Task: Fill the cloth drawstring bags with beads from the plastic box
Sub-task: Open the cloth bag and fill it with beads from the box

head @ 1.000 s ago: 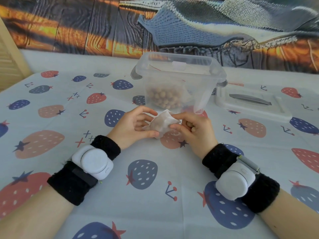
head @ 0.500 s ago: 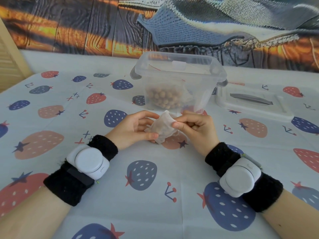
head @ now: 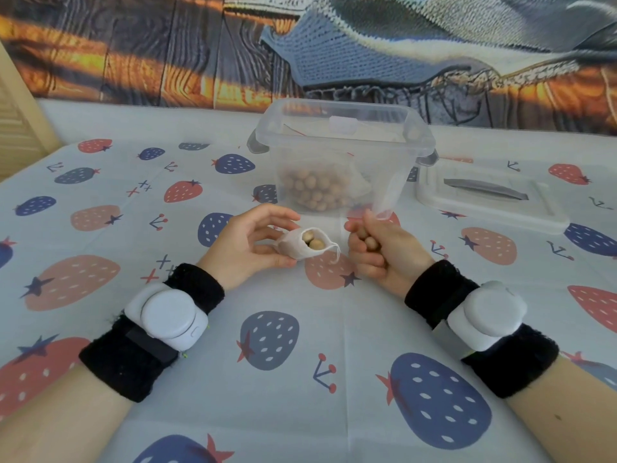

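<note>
Head view, bag to hands: the small off-white cloth drawstring bag [head: 302, 244] lies between the two hands — in the left hand [head: 248, 247], just beside the right hand [head: 377, 248] but apart from it.
Bag axis: its long axis runs roughly left to right, closed end toward the left palm, open mouth turned toward the right hand; two round tan wooden beads [head: 312, 240] show in the mouth.
Left hand: curled loosely round the bag, thumb and fingers pinching the cloth, upper fingers spread above it.
Right hand: closed into a narrow fist round a few more tan beads, two showing between the fingers.
Nearer hand: the right is the one placed to feed the mouth — a short move leftward, judging by the gap.
Bead supply: the clear plastic box [head: 340, 155] stands just beyond both hands, beads heaped in its bottom.
Cord: the bag's white drawstring [head: 335, 252] hangs loose toward the right hand.
</note>
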